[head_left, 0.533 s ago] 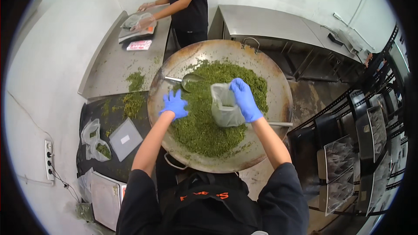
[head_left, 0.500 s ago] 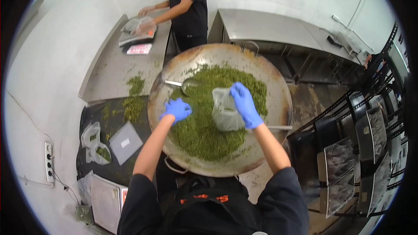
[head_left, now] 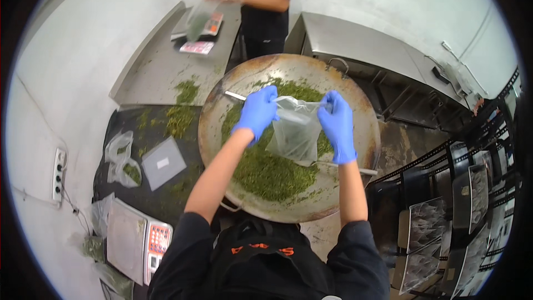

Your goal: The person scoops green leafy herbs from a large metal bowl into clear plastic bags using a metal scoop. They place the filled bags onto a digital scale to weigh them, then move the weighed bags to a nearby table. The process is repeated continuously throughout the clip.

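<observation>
While orange lettering (head_left: 261,249) marks the apron (head_left: 255,272) below, the left hand (head_left: 257,113) and right hand (head_left: 338,126), fingers closed, pinch a translucent bag (head_left: 297,134). Chopped greens (head_left: 271,176) lie beneath them.

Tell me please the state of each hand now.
Left hand: closed, holding the plastic bag at its top edge.
Right hand: closed, holding the same plastic bag, opposite side.

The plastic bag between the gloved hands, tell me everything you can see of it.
The plastic bag is clear, creased, thin-looking and roughly rectangular. Its top edge is stretched between the left hand and the right hand, each pinching one side. The body hangs below, over the chopped greens in the wide metal pan. I can't tell whether it holds anything.
</observation>
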`<state>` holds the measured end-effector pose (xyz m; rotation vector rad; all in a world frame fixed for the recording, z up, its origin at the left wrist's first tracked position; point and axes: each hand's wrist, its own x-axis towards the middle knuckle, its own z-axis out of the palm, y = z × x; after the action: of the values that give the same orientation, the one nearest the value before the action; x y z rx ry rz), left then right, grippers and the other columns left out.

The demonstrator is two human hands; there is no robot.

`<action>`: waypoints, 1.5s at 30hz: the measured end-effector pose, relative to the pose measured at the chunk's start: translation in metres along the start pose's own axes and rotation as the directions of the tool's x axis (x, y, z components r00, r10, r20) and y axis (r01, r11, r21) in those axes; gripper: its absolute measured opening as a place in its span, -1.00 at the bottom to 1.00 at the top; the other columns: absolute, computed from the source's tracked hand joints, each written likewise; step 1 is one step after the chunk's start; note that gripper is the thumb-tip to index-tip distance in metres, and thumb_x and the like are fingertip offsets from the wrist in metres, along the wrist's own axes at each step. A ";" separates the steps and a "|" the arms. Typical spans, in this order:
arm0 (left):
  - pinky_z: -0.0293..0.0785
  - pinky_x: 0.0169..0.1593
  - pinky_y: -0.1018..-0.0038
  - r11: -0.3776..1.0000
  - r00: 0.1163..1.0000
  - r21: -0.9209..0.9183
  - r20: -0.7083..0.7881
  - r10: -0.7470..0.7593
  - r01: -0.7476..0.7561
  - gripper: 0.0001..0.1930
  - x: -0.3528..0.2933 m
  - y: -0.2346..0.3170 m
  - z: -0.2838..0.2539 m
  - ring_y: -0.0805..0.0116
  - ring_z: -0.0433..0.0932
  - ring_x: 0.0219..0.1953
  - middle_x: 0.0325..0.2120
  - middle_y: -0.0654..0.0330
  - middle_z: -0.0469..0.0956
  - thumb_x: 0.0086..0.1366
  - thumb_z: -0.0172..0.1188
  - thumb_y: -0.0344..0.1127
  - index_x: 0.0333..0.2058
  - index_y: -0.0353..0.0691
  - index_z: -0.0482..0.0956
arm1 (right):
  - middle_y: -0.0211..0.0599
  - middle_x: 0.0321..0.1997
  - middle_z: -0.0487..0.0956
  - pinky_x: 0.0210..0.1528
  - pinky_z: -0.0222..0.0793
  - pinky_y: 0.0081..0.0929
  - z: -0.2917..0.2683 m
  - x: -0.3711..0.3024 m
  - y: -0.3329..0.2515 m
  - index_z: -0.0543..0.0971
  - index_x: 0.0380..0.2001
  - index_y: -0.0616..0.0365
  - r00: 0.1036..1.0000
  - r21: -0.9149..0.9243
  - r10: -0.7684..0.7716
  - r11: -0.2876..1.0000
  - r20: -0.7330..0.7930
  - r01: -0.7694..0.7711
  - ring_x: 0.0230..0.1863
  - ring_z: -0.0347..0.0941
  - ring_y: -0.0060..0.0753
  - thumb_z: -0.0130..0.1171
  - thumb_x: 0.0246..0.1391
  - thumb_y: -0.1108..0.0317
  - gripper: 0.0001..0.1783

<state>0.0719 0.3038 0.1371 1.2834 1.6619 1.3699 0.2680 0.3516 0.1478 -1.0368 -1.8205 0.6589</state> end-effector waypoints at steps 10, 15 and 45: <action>0.26 -0.64 0.72 0.981 0.987 -0.191 -0.156 -0.046 0.016 -0.89 -0.083 0.007 -0.158 0.70 0.26 -0.63 -0.61 0.44 0.25 0.12 0.12 -0.40 -0.43 -0.14 0.34 | -0.45 -0.71 0.21 -0.70 0.17 -0.58 0.086 0.011 -0.108 0.25 -0.57 0.17 0.957 0.418 -0.065 0.906 0.282 -0.061 -0.73 0.14 -0.68 -0.05 -0.04 0.51 -0.87; 0.21 -0.68 0.73 0.917 0.729 -0.384 -0.658 -0.187 -0.111 -0.45 -0.178 0.021 -0.239 0.74 0.27 -0.65 -0.46 0.40 0.36 0.11 0.24 -0.36 0.07 -0.30 0.27 | -0.44 -0.69 0.20 -0.66 0.17 -0.55 0.174 0.003 -0.212 0.23 -0.54 0.14 0.759 0.576 -0.334 0.815 0.559 -0.066 -0.67 0.18 -0.69 0.01 0.02 0.44 -0.83; 0.16 0.11 0.16 0.779 0.659 0.292 -0.726 -0.197 0.555 0.00 -0.414 -0.142 -0.128 -0.01 0.20 0.09 0.06 0.05 0.17 -0.24 0.43 -0.26 0.22 0.07 0.05 | -0.46 -0.46 0.49 -0.31 0.28 -0.66 0.418 -0.162 -0.100 0.47 -0.40 0.23 0.236 0.459 -0.428 0.883 0.873 -0.095 -0.40 0.35 -0.65 0.15 0.02 0.44 -0.89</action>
<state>0.0533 -0.1274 -0.0109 0.5711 2.7502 1.2230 -0.1069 0.1559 -0.0318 0.0730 -2.5631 1.7618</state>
